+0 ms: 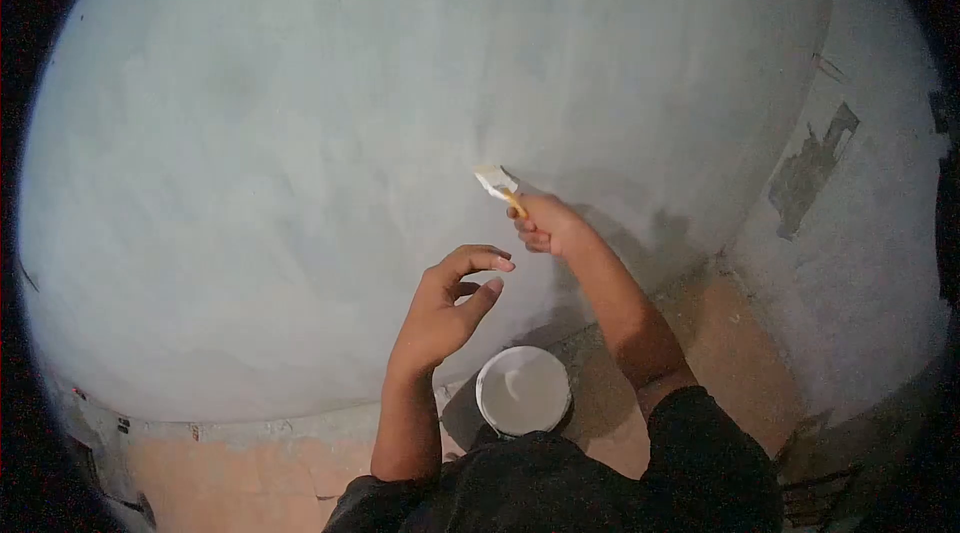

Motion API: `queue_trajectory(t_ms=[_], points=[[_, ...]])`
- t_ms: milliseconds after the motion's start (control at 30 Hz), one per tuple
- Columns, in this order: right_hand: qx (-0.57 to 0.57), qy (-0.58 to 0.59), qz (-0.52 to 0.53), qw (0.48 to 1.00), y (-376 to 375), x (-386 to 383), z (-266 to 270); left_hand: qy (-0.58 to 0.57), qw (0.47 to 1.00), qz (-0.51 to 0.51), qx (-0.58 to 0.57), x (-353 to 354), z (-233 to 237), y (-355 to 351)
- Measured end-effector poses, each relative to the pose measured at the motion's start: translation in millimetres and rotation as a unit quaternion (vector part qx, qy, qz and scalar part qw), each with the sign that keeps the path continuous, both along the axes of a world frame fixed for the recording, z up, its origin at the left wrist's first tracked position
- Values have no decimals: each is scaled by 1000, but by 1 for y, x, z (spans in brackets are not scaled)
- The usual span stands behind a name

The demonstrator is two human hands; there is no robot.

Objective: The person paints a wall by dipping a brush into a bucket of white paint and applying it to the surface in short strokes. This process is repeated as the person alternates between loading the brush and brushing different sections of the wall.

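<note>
Wall, pale, patchy; right hand gripping brush; left hand hanging empty, fingers half-curled; bucket standing on orange floor.

Reaching forward and inward with the right arm, slanting from the lower right of the view toward its middle. Gripping with the right hand, fingers curled in and wrist roughly in line with the arm. Raising the left forearm steeply, well apart from the other arm. Holding the left hand lower in the view than the right, near it without touching. Bending the left fingers loosely inward, with thumb and index fingertip slightly parted, gripping nothing.
</note>
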State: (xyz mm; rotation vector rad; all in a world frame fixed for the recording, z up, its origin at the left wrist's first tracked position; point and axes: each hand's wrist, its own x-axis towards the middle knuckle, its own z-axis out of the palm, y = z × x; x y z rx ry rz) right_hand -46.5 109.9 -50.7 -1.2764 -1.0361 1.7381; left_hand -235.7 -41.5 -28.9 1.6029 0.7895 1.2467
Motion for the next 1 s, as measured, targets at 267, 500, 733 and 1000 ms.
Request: queue_trajectory(t_ms=[267,500,733,1000], points=[[170,20,30,985,16,2,170,-2,1000,8,13,4,3,0],[303,-13,-12,953,6,-7,233,9,999,-8,31,3,-1,8],[385,-130,-125,905,-3,-8,219,6,1000,-14,14,11,-3,10],[302,-219,-119,920,15,-35,56,5,1000,-29,-1,9,-23,9]])
